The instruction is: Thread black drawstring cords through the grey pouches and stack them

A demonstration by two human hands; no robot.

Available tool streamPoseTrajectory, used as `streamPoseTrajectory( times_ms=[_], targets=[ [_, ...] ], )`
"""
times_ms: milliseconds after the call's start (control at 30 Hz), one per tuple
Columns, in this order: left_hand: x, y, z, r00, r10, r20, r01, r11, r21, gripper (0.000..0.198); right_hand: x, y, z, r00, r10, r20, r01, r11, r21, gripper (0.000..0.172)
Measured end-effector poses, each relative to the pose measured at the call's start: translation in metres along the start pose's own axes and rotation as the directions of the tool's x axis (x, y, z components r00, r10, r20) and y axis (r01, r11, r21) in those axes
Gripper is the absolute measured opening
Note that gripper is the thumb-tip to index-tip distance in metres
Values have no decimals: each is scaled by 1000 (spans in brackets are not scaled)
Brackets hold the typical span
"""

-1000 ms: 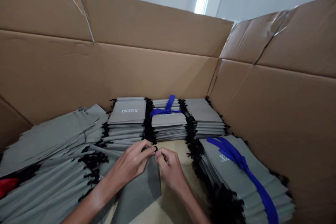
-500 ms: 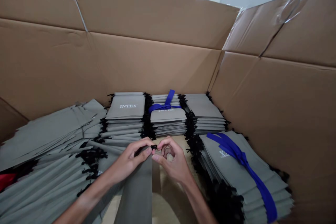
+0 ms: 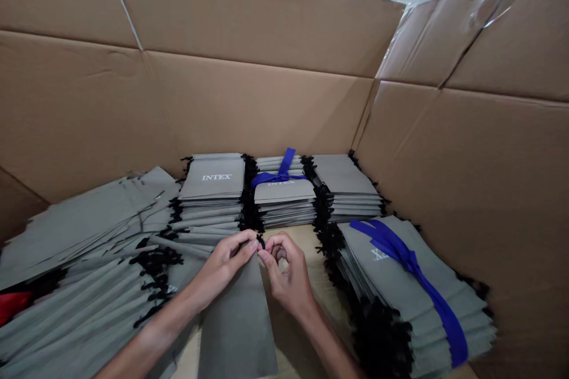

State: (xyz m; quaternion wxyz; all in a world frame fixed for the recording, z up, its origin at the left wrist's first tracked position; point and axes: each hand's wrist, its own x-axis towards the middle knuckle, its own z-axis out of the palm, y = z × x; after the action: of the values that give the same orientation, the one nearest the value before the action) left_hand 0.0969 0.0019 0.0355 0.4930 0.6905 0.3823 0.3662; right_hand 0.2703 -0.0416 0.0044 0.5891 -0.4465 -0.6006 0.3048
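Note:
A flat grey fabric bag [image 3: 237, 325] hangs below my hands over the tan surface. My left hand [image 3: 233, 254] is closed in a pinch on the bag's top corner, where a black drawstring [image 3: 261, 241] sticks out. Close beside it, my right hand [image 3: 284, 269] pinches the same black cord between thumb and fingertips. The exact shape of the cord, knot or loop, is too small to make out. Left of my arm lies a heap of grey bags [image 3: 89, 314] with black cord ends.
Behind stand a bag stack printed INTEX [image 3: 213, 189], a stack tied with blue ribbon [image 3: 284, 192] and another grey stack [image 3: 344, 180]. A ribbon-tied bundle [image 3: 400, 266] leans at right. Loose grey pieces [image 3: 84, 219] lie at left. Tall cardboard walls [image 3: 267, 106] enclose everything.
The bag's lower part has swung a little to the right and shows more of its face. Both hands stay at its corner, the black cord now standing more upright between them.

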Motion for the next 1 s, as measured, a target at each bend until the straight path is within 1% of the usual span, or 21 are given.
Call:
streamPoseTrajectory(
  times_ms=[33,67,100,133,167,233,267,300,333,367,467,567,667,700,733,767,833,900,933,1000],
  targets=[
    [-1,-1,2,999,36,-31,-34,998,57,43,-1,1,2,999,-33,-35,32,998,-45,12],
    [-2,-2,4,993,97,-70,-87,988,130,39,-2,2,4,996,-66,-57,61,995,-84,11],
    [-3,-2,6,978,181,-105,-154,963,222,33,-3,3,5,993,-97,-70,88,989,-117,10],
    [-4,-1,8,950,284,-131,-228,915,332,28,-3,3,5,989,-124,-75,112,983,-145,10],
    [-5,0,10,907,396,-141,-297,842,451,23,-3,3,5,986,-148,-77,133,977,-169,9],
    [-7,3,12,804,585,-102,-388,648,656,19,-3,3,3,980,-183,-79,164,965,-205,8],
    [-8,4,13,762,645,-64,-411,558,721,18,-3,3,3,978,-194,-80,173,961,-217,8],
    [-9,6,13,732,681,-29,-426,489,761,18,-3,3,2,977,-197,-83,174,959,-222,7],
    [-9,7,13,715,699,-1,-434,446,783,18,-3,4,2,977,-193,-88,170,960,-223,6],
    [-10,8,12,709,705,19,-439,421,794,17,-3,4,2,978,-185,-97,161,962,-219,5],
    [-10,10,11,706,706,57,-433,366,824,17,-4,6,3,980,-162,-118,135,969,-207,10],
    [-10,10,12,693,714,101,-400,263,878,17,-5,8,5,977,-169,-128,135,961,-241,16],
    [-10,7,14,684,717,131,-341,156,927,19,-7,9,9,973,-162,-162,108,948,-300,14],
    [-10,6,14,691,712,127,-325,149,934,20,-7,10,11,974,-149,-172,91,948,-305,13],
    [-10,5,14,702,703,112,-316,167,934,22,-7,11,12,976,-127,-178,71,953,-295,12],
    [-9,3,13,720,689,85,-315,215,924,23,-7,12,14,979,-95,-180,44,963,-267,12],
    [-8,0,12,763,646,9,-330,379,865,24,-6,14,17,984,1,-181,-32,985,-169,12],
    [-6,-2,11,802,594,-66,-347,552,758,21,-4,15,19,979,105,-177,-116,992,-52,14],
    [-5,-2,11,814,573,-101,-348,619,704,18,-2,15,19,974,148,-174,-150,989,3,14],
    [-4,-2,11,818,549,-169,-345,704,621,12,1,14,18,963,208,-169,-195,976,94,15]
  ],
)
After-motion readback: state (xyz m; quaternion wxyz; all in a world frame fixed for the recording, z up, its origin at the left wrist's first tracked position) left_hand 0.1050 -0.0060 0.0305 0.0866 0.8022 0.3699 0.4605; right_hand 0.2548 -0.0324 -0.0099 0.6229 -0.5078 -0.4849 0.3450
